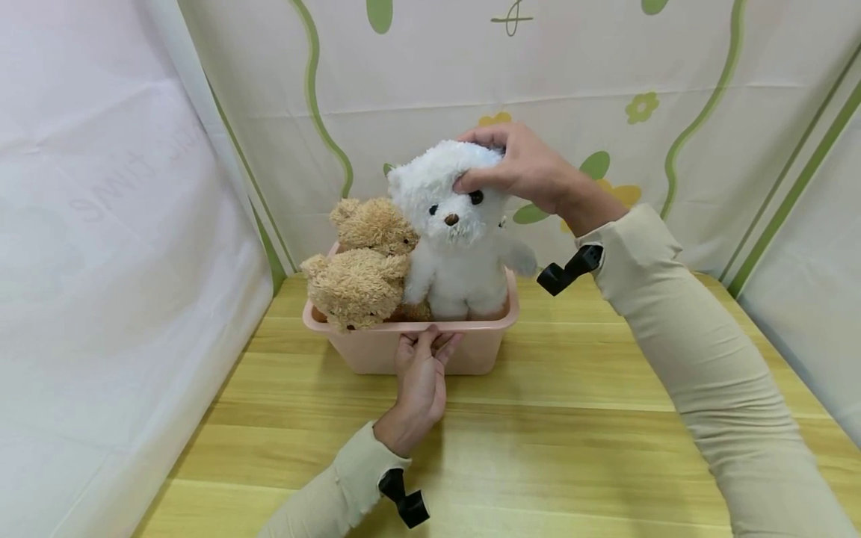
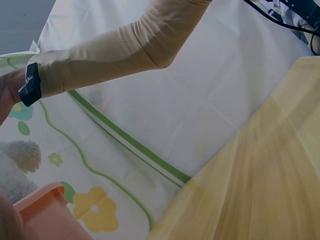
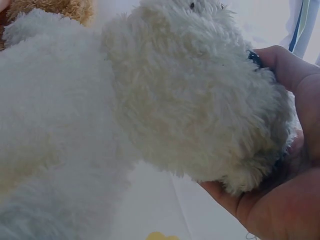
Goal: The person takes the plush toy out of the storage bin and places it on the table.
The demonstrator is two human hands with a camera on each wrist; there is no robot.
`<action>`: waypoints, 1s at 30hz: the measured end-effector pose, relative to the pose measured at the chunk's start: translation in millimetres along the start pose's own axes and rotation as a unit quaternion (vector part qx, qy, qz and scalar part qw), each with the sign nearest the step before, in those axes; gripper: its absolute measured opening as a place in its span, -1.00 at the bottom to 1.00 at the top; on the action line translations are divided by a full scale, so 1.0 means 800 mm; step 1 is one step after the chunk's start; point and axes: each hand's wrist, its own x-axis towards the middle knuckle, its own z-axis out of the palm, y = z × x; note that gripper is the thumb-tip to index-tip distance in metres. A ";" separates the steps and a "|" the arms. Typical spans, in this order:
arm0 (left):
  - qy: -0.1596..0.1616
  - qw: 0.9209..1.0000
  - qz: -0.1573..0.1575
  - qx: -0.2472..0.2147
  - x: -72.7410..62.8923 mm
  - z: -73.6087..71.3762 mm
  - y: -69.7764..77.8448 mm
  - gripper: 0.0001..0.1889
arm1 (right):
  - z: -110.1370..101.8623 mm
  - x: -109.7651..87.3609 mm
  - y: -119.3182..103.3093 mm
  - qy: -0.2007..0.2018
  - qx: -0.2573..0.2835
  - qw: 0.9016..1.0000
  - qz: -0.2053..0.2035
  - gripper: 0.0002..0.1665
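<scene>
A white teddy bear (image 1: 464, 261) stands upright in the right part of a pink plastic bin (image 1: 484, 347). My right hand (image 1: 531, 168) grips its head from above, thumb on the brow and fingers behind. In the right wrist view, the white bear's fur (image 3: 195, 95) fills the space beside the curved hand (image 3: 280, 200). My left hand (image 1: 421, 373) pinches the bin's front rim, thumb on top. Two tan teddy bears lie in the left part: the front one (image 1: 356, 288) leans over the rim, and the other one (image 1: 375, 228) is behind it.
The bin sits on a light wood-grain table (image 1: 525, 448), near its back edge. Behind it hangs a white cloth (image 1: 430, 82) with green vines and flowers. Another white sheet (image 1: 101, 261) walls off the left side. Small black cameras are strapped to both sleeves.
</scene>
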 end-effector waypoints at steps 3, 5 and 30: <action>-0.001 1.000 0.001 0.001 0.000 0.000 0.000 -0.93 | -0.004 -0.002 -0.007 0.011 -0.004 1.000 0.006 -0.37; 0.000 1.000 0.001 0.001 0.001 0.000 0.000 -0.93 | -0.006 -0.003 -0.011 0.015 -0.002 1.000 0.008 -0.37; 0.000 1.000 -0.002 -0.002 -0.002 -0.001 0.002 -0.94 | -0.043 -0.011 -0.044 0.071 0.050 0.994 -0.073 -0.58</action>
